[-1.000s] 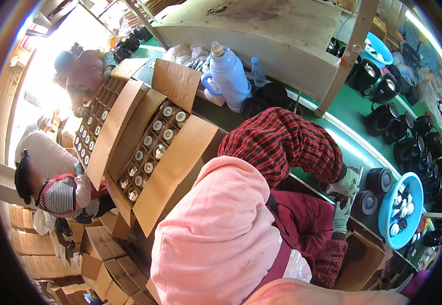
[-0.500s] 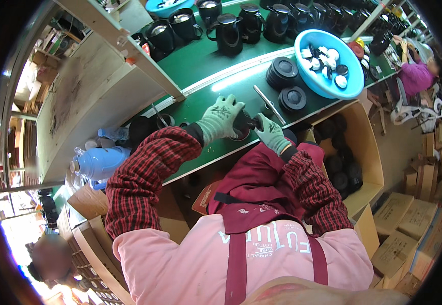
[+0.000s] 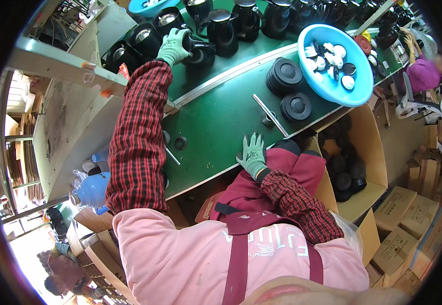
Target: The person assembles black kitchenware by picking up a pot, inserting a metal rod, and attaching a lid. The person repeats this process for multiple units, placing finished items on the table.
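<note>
My left hand (image 3: 174, 47), in a green-grey glove, reaches to the row at the back of the green bench and is closed on a black jug (image 3: 200, 55). Its fingers partly cover the jug's near side. Beside it stand more black jugs (image 3: 222, 34), some with steel tops. My right hand (image 3: 254, 155), gloved alike, lies at the bench's front edge with spread fingers and holds nothing. Beyond it a metal bar (image 3: 270, 115) rests across a small round base. A black ring (image 3: 181, 143) and a thin metal rod (image 3: 172, 155) are on the bench to the left.
Round black lids (image 3: 296, 103) sit in stacks on the bench. A blue basin (image 3: 310, 84) of white and black parts overhangs its front edge. An open carton (image 3: 375, 147) with black items stands below. A shelf post (image 3: 71, 66) crosses the left; another person (image 3: 423, 71) sits far right.
My left hand has moved from the bench's front to the back row with the black jug. My right hand has let go and opened at the front edge.
</note>
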The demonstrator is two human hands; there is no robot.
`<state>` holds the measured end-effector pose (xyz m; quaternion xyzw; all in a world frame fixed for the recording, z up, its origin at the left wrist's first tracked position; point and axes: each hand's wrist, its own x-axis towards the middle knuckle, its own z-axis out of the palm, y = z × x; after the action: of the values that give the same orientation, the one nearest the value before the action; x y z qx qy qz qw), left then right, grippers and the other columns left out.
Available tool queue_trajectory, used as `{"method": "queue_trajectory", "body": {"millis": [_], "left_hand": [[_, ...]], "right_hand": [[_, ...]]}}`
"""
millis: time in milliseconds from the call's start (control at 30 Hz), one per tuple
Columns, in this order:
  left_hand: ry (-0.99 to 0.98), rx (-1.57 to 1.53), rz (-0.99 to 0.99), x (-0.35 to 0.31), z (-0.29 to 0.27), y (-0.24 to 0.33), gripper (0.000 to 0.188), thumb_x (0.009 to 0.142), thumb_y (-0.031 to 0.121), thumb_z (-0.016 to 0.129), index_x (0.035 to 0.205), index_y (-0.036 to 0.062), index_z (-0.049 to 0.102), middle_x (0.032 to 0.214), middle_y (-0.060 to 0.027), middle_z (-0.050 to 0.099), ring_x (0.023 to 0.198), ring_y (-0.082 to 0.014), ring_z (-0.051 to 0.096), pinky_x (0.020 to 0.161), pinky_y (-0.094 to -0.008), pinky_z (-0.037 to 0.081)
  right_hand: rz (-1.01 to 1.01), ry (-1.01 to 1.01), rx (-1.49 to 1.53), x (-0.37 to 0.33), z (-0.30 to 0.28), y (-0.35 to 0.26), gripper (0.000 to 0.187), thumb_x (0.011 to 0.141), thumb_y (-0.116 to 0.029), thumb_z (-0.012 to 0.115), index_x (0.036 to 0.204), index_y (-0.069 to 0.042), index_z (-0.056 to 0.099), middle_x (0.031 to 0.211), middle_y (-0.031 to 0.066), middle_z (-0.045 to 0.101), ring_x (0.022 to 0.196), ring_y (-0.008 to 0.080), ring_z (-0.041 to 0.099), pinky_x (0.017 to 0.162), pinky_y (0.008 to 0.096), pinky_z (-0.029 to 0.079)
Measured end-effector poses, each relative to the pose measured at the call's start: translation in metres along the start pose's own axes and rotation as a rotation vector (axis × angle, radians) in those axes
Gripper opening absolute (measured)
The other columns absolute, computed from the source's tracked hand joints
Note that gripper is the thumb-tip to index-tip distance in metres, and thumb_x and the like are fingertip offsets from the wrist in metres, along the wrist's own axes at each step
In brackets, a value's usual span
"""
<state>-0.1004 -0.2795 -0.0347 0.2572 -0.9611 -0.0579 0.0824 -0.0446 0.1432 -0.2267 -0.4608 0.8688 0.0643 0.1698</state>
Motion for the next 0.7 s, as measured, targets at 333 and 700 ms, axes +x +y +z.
{"method": "queue_trajectory", "body": {"millis": [333, 700], "left_hand": [[0.233, -0.595, -0.890, -0.037, 0.181, -0.038, 0.147, 0.060, 0.051, 0.098, 0.162, 0.0065, 0.001, 0.165, -0.0251, 0.013, 0.142, -0.0482, 0.037, 0.117, -0.0543, 0.036], [-0.055, 0.107, -0.654, -0.015, 0.127, -0.003, 0.108, 0.076, 0.052, 0.081, 0.160, 0.0062, 0.029, 0.161, -0.0264, 0.029, 0.146, -0.0410, 0.034, 0.117, -0.0636, 0.025]], "right_hand": [[-0.069, 0.112, 0.144, -0.013, 0.008, 0.002, 0.089, 0.087, -0.054, 0.057, 0.156, -0.001, 0.036, 0.158, 0.0347, 0.029, 0.145, 0.0550, 0.029, 0.119, 0.0603, 0.023], [-0.026, 0.155, 0.209, -0.008, 0.014, 0.011, 0.089, 0.084, -0.050, 0.061, 0.153, 0.001, 0.039, 0.154, 0.0346, 0.033, 0.144, 0.0570, 0.027, 0.119, 0.0628, 0.024]]}}
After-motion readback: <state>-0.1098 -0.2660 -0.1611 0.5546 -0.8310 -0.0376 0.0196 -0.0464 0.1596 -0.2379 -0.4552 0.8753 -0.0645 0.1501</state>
